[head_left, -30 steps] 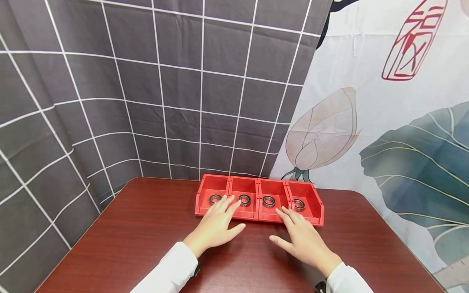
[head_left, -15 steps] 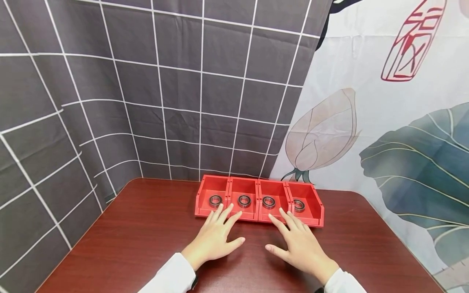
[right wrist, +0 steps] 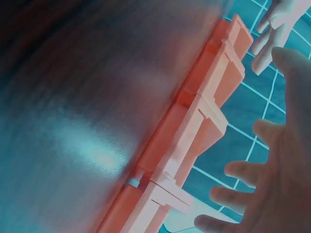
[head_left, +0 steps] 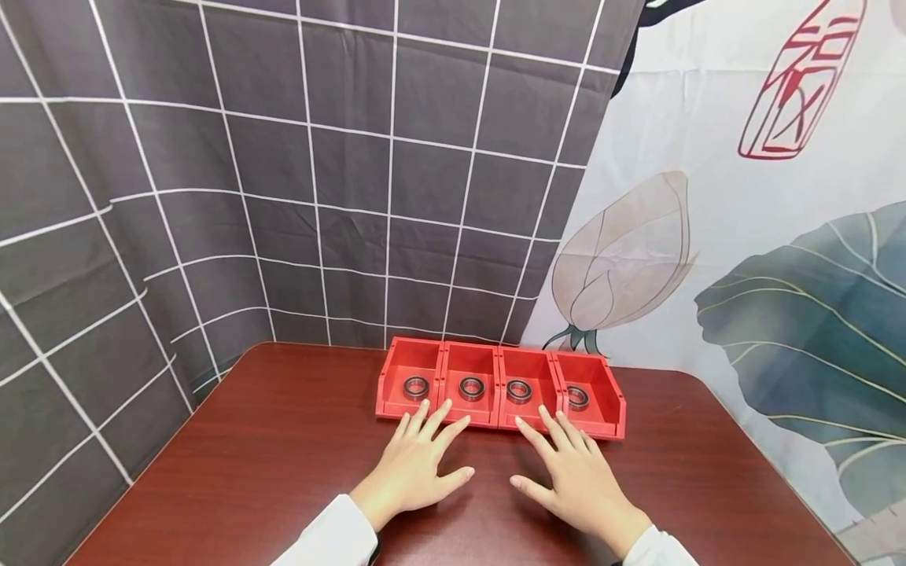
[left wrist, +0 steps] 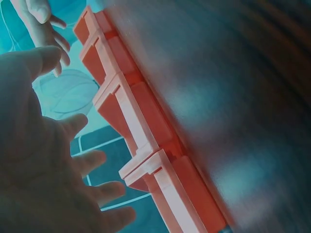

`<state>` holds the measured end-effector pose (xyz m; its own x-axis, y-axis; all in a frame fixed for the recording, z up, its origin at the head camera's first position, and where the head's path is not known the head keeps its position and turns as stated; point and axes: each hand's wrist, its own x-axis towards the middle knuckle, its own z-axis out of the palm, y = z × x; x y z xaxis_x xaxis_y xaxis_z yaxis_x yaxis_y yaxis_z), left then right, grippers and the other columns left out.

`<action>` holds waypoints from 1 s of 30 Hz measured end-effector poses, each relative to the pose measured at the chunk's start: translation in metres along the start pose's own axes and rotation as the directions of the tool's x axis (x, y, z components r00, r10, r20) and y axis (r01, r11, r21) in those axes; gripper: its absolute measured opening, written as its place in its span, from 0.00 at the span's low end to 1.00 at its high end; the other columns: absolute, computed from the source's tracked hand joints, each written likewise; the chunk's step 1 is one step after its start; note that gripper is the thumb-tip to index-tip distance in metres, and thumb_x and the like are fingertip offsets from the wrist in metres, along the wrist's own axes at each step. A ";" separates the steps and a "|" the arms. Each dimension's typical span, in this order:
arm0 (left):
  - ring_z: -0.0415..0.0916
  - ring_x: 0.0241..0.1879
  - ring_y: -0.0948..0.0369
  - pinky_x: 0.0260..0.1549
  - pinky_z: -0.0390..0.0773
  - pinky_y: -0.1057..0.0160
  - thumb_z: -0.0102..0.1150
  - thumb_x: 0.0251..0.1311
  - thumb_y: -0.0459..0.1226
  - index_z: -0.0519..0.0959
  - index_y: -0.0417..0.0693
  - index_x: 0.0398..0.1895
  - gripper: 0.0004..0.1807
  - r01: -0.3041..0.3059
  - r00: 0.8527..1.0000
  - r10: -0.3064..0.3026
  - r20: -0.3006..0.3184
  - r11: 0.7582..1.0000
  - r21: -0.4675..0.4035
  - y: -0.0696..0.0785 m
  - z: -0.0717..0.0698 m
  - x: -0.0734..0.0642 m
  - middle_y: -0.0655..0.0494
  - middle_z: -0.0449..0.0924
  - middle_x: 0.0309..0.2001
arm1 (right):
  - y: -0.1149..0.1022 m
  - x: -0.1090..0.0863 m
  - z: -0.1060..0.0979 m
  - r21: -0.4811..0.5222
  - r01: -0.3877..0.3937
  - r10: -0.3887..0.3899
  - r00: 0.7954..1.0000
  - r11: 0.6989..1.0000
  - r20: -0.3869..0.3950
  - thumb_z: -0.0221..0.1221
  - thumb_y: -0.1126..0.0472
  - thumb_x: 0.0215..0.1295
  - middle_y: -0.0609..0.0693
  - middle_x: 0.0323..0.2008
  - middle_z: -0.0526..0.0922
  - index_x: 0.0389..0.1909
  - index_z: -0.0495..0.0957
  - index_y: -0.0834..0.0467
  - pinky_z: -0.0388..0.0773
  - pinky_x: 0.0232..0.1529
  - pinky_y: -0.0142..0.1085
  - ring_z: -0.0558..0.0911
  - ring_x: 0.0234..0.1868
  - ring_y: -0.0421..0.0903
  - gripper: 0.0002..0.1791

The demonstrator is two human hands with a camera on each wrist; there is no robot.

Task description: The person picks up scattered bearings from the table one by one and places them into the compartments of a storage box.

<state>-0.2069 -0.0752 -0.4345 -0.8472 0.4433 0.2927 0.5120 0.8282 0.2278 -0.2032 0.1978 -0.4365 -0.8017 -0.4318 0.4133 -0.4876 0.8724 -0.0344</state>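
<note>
A row of joined red bins (head_left: 499, 393) stands at the back of the table. One black-and-silver ring bearing lies in each compartment, from the leftmost bearing (head_left: 416, 397) to the rightmost bearing (head_left: 577, 406). My left hand (head_left: 410, 472) is held before the left bins with fingers spread, fingertips right at their front edge. In front of the right bins, my right hand (head_left: 583, 487) is spread the same way. Both hands hold nothing. The wrist views show the fingers beside the bin fronts (left wrist: 131, 116) with the palms facing down; the bearings are hidden there.
The reddish-brown wooden table (head_left: 283, 424) extends around the bins. Behind it hangs a dark grey cloth (head_left: 347, 181) with a white grid. A white cloth (head_left: 708, 118) printed with a lotus hangs at the right.
Both hands have drawn back slightly from the bins toward the person, their fingers spreading. The left fingers no longer overlap the bearings in the head view. Bins and bearings have stayed in place.
</note>
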 end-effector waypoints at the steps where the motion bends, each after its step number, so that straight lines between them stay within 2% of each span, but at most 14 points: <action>1: 0.52 0.71 0.40 0.65 0.53 0.37 0.50 0.59 0.64 0.64 0.65 0.71 0.37 0.000 1.000 0.000 0.003 1.000 0.001 0.000 0.000 0.000 0.51 0.57 0.73 | 0.000 -0.001 0.000 0.000 0.000 0.000 1.000 1.000 -0.002 0.54 0.26 0.56 0.56 0.68 0.66 0.68 0.67 0.42 0.65 0.59 0.62 0.65 0.67 0.62 0.42; 15: 0.53 0.70 0.40 0.64 0.55 0.36 0.50 0.60 0.64 0.65 0.65 0.70 0.36 -0.016 1.000 0.015 -0.012 1.000 -0.002 -0.001 0.003 -0.001 0.51 0.59 0.72 | -0.002 -0.002 -0.001 0.009 -0.008 0.008 1.000 1.000 0.012 0.57 0.28 0.55 0.56 0.69 0.66 0.67 0.69 0.41 0.65 0.59 0.62 0.65 0.67 0.62 0.40; 26: 0.52 0.71 0.41 0.65 0.54 0.37 0.49 0.60 0.64 0.65 0.67 0.70 0.35 0.000 1.000 0.000 0.010 1.000 -0.009 0.001 0.003 -0.002 0.54 0.58 0.73 | 0.001 -0.002 0.002 0.011 -0.022 0.021 0.998 1.000 0.059 0.54 0.26 0.56 0.54 0.70 0.64 0.69 0.67 0.40 0.63 0.61 0.61 0.63 0.68 0.61 0.41; 30: 0.53 0.70 0.41 0.65 0.55 0.37 0.49 0.60 0.63 0.66 0.66 0.69 0.34 0.000 1.000 0.000 0.010 1.000 -0.013 0.000 0.004 -0.002 0.53 0.59 0.72 | 0.000 -0.002 0.003 0.018 -0.022 0.021 0.998 1.000 0.053 0.55 0.27 0.56 0.54 0.70 0.64 0.69 0.67 0.42 0.63 0.61 0.61 0.64 0.68 0.61 0.41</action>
<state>-0.2053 -0.0746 -0.4388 -0.8484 0.4470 0.2835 0.5140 0.8237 0.2395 -0.2028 0.1983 -0.4402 -0.8287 -0.4253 0.3638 -0.4764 0.8772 -0.0598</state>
